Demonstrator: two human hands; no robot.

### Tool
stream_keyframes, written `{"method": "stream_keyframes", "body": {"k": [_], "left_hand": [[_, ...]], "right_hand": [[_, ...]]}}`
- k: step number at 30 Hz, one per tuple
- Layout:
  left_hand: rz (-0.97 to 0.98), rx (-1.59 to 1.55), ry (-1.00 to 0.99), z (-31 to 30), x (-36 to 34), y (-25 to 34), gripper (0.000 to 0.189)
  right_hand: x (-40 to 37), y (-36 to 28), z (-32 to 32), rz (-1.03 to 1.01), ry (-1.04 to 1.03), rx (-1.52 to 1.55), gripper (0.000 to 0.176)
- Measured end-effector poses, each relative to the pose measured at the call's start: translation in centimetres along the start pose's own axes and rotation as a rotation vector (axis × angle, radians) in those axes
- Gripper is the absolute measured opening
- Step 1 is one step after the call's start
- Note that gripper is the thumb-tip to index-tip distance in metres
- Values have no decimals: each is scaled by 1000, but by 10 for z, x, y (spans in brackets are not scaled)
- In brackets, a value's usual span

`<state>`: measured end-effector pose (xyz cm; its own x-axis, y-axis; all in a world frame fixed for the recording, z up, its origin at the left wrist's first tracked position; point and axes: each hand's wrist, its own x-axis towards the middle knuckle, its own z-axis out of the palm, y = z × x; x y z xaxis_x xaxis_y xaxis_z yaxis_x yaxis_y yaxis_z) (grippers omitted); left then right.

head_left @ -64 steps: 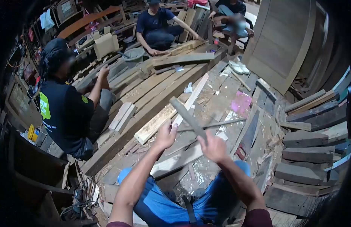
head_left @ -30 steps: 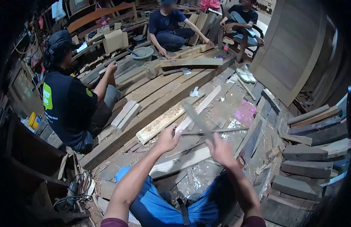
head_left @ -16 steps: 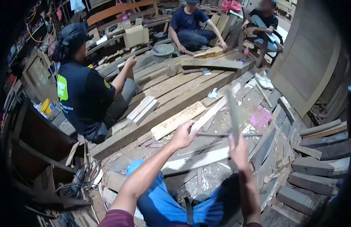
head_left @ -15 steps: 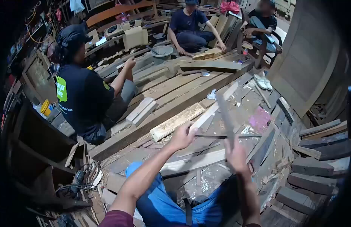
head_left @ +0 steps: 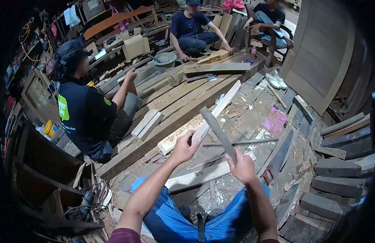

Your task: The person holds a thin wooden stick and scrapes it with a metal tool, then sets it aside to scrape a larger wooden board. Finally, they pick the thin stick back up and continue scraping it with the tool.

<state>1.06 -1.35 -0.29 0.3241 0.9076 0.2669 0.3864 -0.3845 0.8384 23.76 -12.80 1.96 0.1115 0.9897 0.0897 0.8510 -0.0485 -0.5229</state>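
Note:
My left hand [head_left: 184,148] is closed around the lower end of a long pale wooden strip [head_left: 224,100], which slants up and away to the right. In my right hand [head_left: 241,167] is a flat grey stick [head_left: 218,131], gripped near its bottom end. Its upper end leans left and overlaps the pale strip just beyond my left hand. Beneath them on the floor lie a thin dark strip [head_left: 256,142] and a broad pale board [head_left: 205,173]. A handsaw [head_left: 281,156] rests to the right of my right hand.
A chiselled pale block [head_left: 183,133] lies by long heavy beams [head_left: 175,106]. One person [head_left: 88,107] sits at the left, another [head_left: 191,30] at the back, a third [head_left: 268,24] at the back right. Several wood offcuts [head_left: 335,166] line the right side.
The grey stick has swung from nearly upright to a leftward lean across the pale strip. My right hand moved slightly left and down. The view shifted a little.

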Motion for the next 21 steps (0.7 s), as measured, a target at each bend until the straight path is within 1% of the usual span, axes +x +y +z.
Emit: {"method": "stream_keyframes", "body": {"k": [4,6,8,11,14,15,18,19,21], "left_hand": [[-80,-49,16,4,0,3,36],[-160,-49,-45,4,1,2,37],[-187,-41,-46,4,1,3,36],[-54,-16,-30,8,1,-4,37],[-122,87,-117,6,1,8,37],[-100,92,-113,6,0,8,37],[-93,100,-104,8,1,-4,37],[-107,79,-89,10,1,-10,37],[-58,64,-74,12,1,-17,36]], "right_hand": [[0,-1,-3,-42,24,-8,43],[0,-2,-1,-36,50,-43,41],[2,1,-3,-32,136,-95,40],[10,14,-2,37,319,-136,39],[10,13,-2,91,413,-172,38],[8,13,-1,68,394,-160,37],[2,9,1,-56,246,-148,37],[2,5,-4,-52,173,-238,37],[11,15,-2,48,283,-175,38]]}}
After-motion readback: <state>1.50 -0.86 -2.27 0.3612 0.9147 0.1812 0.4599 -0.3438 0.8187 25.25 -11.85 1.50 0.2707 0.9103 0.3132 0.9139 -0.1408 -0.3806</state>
